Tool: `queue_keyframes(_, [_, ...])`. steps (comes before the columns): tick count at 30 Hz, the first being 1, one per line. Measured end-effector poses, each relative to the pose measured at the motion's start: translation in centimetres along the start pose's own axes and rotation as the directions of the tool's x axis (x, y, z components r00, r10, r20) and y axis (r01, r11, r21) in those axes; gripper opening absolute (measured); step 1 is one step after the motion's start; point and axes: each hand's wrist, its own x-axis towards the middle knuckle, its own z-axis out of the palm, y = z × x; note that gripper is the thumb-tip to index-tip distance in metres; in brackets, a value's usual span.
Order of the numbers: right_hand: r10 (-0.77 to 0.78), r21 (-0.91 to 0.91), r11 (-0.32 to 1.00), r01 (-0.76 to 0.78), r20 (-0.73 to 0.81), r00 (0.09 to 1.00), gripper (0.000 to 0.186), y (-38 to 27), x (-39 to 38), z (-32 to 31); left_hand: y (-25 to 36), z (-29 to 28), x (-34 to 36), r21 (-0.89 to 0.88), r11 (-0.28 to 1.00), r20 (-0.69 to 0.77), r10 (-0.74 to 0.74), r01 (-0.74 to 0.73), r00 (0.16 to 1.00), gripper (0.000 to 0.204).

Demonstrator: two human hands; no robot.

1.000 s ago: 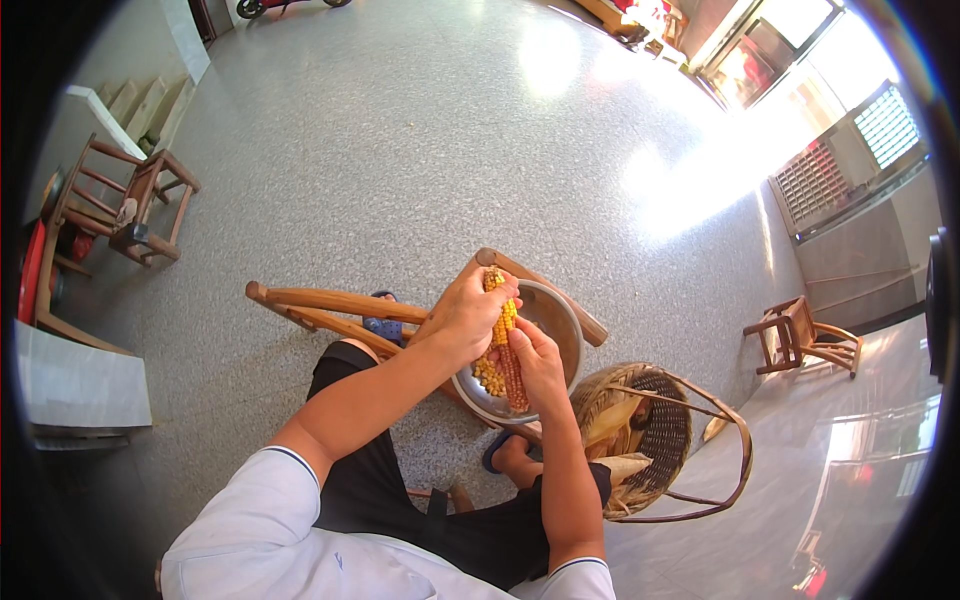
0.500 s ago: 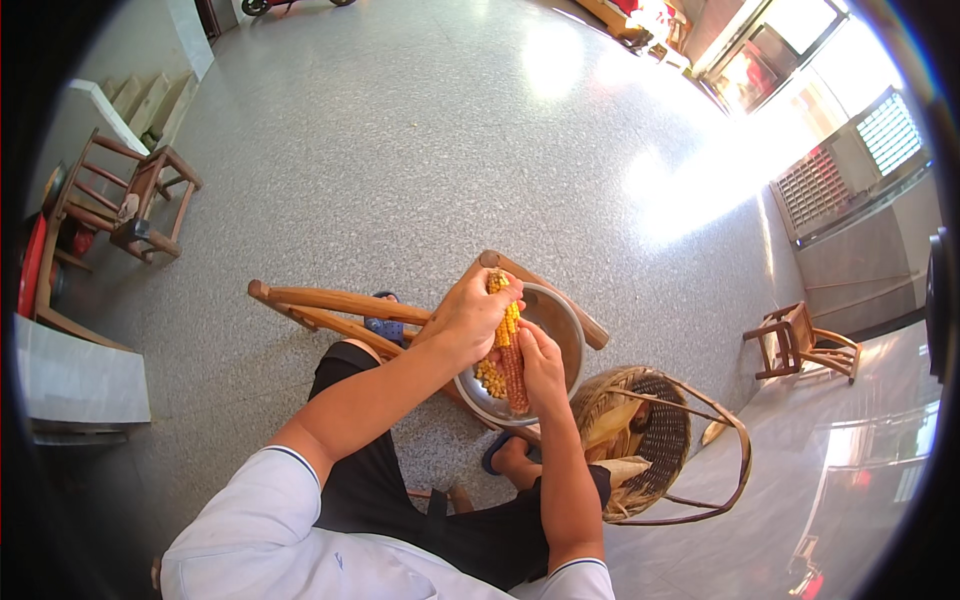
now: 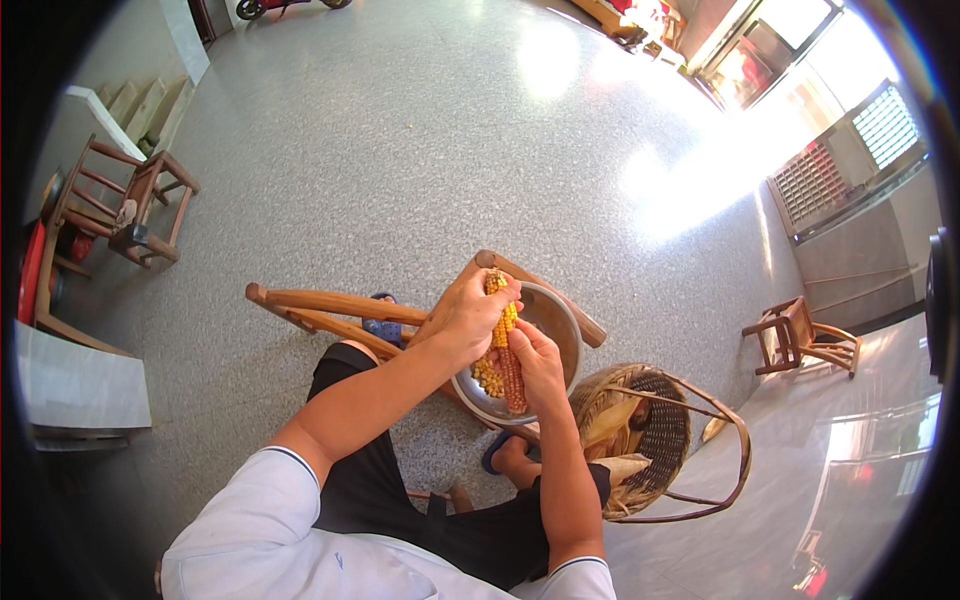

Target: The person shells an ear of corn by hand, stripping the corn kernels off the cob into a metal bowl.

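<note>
Over a metal basin [image 3: 571, 372], my two hands grip an ear of corn [image 3: 499, 291]. Its upper part carries yellow kernels, while a reddish bare cob [image 3: 514, 383] shows at the lower end; I cannot tell whether the two are one piece. My left hand [image 3: 476, 312] closes round the upper end, thumb on the kernels. My right hand [image 3: 538, 362] wraps the lower part, its thumb near the kernels' edge. Loose yellow kernels [image 3: 488, 378] lie in the basin below. Part of the basin is hidden behind my hands.
A wooden frame [image 3: 340, 301] surrounds the basin's far and left sides. Close on the right stands a handled wicker basket [image 3: 668, 425] holding corn husks [image 3: 612, 425]. Small wooden chairs stand at left [image 3: 150, 205] and right [image 3: 795, 335]. My sandalled foot [image 3: 510, 452] is beside the basin.
Both hands stay on the corn over the basin, with only a slight shift of the fingers. The whole view has moved very slightly.
</note>
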Motion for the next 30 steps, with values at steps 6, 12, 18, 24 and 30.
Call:
queue_keyframes(6, [0.022,0.030,0.999,-0.022,-0.015,1.000,0.035,0.04,0.16,-0.09,0.03,-0.15,0.06,-0.011,1.000,0.004,-0.020,0.020,1.000,0.015])
queue_keyframes(12, [-0.027,-0.108,0.994,0.027,-0.002,1.000,0.030,0.03,0.20,0.15,-0.15,0.13,-0.22,0.027,0.999,0.005,0.020,-0.020,1.000,0.018])
queue_keyframes(18, [-0.019,-0.132,0.991,0.017,-0.011,1.000,0.030,-0.20,-0.11,0.10,-0.21,0.14,-0.31,0.007,1.000,0.003,-0.013,0.013,1.000,0.016])
queue_keyframes(24, [-0.004,-0.081,0.997,0.005,0.011,1.000,0.032,0.27,0.15,-0.57,-0.30,0.03,-0.11,0.013,1.000,0.017,-0.002,0.002,1.000,0.016])
queue_keyframes(30, [0.009,0.019,1.000,-0.009,0.033,0.999,0.034,0.00,0.41,-0.58,-0.28,0.08,-0.25,0.025,1.000,0.014,0.004,-0.005,1.000,0.018])
